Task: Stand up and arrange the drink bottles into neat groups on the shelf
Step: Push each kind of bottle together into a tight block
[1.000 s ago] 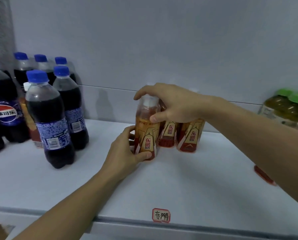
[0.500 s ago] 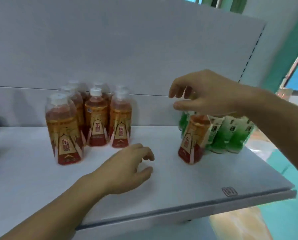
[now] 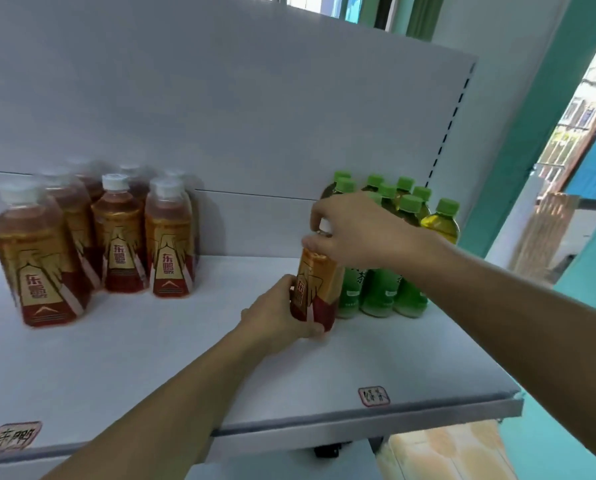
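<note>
We face a white shelf [image 3: 410, 368] with a white back panel [image 3: 220, 98]; teal walls and a window lie to the right. Our bottle [image 3: 319, 289] stands nearly upright, cap up, touching the green-capped bottles [image 3: 386, 292]. Our left hand [image 3: 282, 317] wraps its base; our right hand [image 3: 355, 230] pinches its top. Its label reads 东鹏, like the amber group [image 3: 116, 237] at left.

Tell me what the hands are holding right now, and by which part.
Both hold one orange-labelled bottle: the right hand grips its cap and neck, the left hand its lower body.
</note>
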### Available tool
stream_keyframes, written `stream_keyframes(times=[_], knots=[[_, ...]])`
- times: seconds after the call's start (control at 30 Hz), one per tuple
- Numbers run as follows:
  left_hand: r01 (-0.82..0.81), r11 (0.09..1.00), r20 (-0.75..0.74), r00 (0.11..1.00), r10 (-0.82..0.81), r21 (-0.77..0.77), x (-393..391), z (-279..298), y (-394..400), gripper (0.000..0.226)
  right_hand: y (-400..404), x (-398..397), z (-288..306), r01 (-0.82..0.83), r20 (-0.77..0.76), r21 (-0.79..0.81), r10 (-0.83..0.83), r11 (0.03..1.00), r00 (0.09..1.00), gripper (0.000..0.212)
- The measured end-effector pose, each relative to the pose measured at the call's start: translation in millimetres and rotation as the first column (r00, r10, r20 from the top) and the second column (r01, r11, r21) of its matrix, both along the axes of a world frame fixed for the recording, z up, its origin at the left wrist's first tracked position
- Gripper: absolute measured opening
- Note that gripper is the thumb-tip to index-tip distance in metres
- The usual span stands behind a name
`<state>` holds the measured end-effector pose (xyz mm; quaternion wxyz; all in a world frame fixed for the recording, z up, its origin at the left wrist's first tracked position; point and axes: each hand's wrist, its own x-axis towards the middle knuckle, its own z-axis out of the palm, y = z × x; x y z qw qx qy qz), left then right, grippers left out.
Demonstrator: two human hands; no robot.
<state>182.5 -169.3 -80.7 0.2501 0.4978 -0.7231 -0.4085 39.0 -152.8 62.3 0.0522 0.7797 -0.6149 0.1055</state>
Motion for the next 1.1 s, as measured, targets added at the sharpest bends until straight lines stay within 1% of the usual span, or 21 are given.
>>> stream_keyframes(times=[0.07, 0.13, 0.2, 0.27, 0.33, 0.4, 0.47, 0.53, 0.57, 0.63, 0.67, 0.73, 0.8, 0.83, 0.9, 0.97, 1.1], knots=[[-0.073, 0.996, -0.018, 0.997, 0.072, -0.048, 1.6, 3.5, 10.9, 0.080, -4.1, 7.8, 0.2, -0.039, 0.042, -0.023, 0.039, 0.999, 0.998, 0.021], [-0.178, 0.975, -0.043, 0.984, 0.174, -0.134, 16.1, 4.0, 21.6, 0.076, -4.8, 19.1, 7.5, -0.106, 0.147, -0.058, 0.114, 0.993, 0.983, 0.010], [-0.288, 0.938, -0.097, 0.957, 0.274, -0.193, 46.2, 9.7, 34.7, 0.077, -3.8, 39.0, 17.1, -0.207, 0.236, -0.090, 0.222, 0.974, 0.946, 0.005], [-0.352, 0.918, -0.162, 0.932, 0.325, -0.184, 86.2, 15.2, 42.4, 0.078, -5.9, 67.6, 23.5, -0.313, 0.292, -0.095, 0.327, 0.945, 0.899, 0.004], [-0.382, 0.908, -0.197, 0.917, 0.348, -0.174, 126.7, 17.6, 47.4, 0.076, -11.7, 103.8, 24.5, -0.402, 0.281, -0.097, 0.412, 0.911, 0.867, 0.002], [-0.414, 0.888, -0.199, 0.905, 0.376, -0.202, 160.2, 15.6, 48.4, 0.068, -22.5, 139.2, 22.8, -0.464, 0.251, -0.126, 0.481, 0.877, 0.840, 0.002], [-0.466, 0.836, -0.136, 0.884, 0.446, -0.289, 189.2, 8.6, 46.1, 0.059, -34.0, 172.7, 19.5, -0.488, 0.252, -0.129, 0.504, 0.864, 0.826, 0.005], [-0.503, 0.765, -0.042, 0.845, 0.533, -0.403, 212.1, 1.3, 38.6, 0.055, -44.9, 198.0, 15.9, -0.484, 0.240, -0.104, 0.494, 0.869, 0.836, 0.007], [-0.507, 0.738, 0.000, 0.824, 0.567, -0.446, 222.2, -0.6, 34.3, 0.049, -50.5, 207.7, 14.1, -0.480, 0.238, -0.088, 0.487, 0.873, 0.841, 0.007], [-0.497, 0.713, 0.088, 0.787, 0.610, -0.493, 239.4, -1.6, 29.3, 0.030, -59.6, 221.1, 9.8, -0.474, 0.257, -0.042, 0.468, 0.879, 0.846, 0.008], [-0.486, 0.709, 0.136, 0.769, 0.625, -0.510, 247.5, 0.0, 27.4, 0.025, -62.6, 225.8, 8.5, -0.466, 0.261, -0.020, 0.455, 0.884, 0.851, 0.009], [-0.478, 0.710, 0.204, 0.737, 0.645, -0.516, 268.0, 2.5, 22.9, 0.031, -68.9, 234.2, 4.2, -0.432, 0.254, 0.012, 0.416, 0.902, 0.873, 0.009], [-0.505, 0.711, 0.213, 0.721, 0.659, -0.490, 291.6, 6.0, 13.3, 0.039, -73.5, 239.3, -0.2, -0.393, 0.269, 0.009, 0.376, 0.920, 0.887, 0.008], [-0.521, 0.724, 0.211, 0.726, 0.655, -0.453, 302.5, 6.9, 5.3, 0.046, -74.3, 241.8, -1.9, -0.384, 0.281, -0.004, 0.370, 0.923, 0.886, 0.007], [-0.489, 0.806, 0.203, 0.798, 0.568, -0.333, 319.3, 8.5, -10.9, 0.061, -73.3, 247.4, -5.4, -0.376, 0.288, -0.031, 0.369, 0.926, 0.884, 0.006], [-0.397, 0.878, 0.208, 0.866, 0.455, -0.269, 326.8, 8.5, -22.8, 0.062, -71.0, 251.2, -8.5, -0.368, 0.271, -0.051, 0.367, 0.928, 0.890, 0.007], [-0.347, 0.888, 0.161, 0.899, 0.407, -0.302, 331.8, 1.2, -33.3, 0.060, -68.1, 248.5, -13.8, -0.325, 0.318, -0.065, 0.328, 0.944, 0.890, 0.013]])
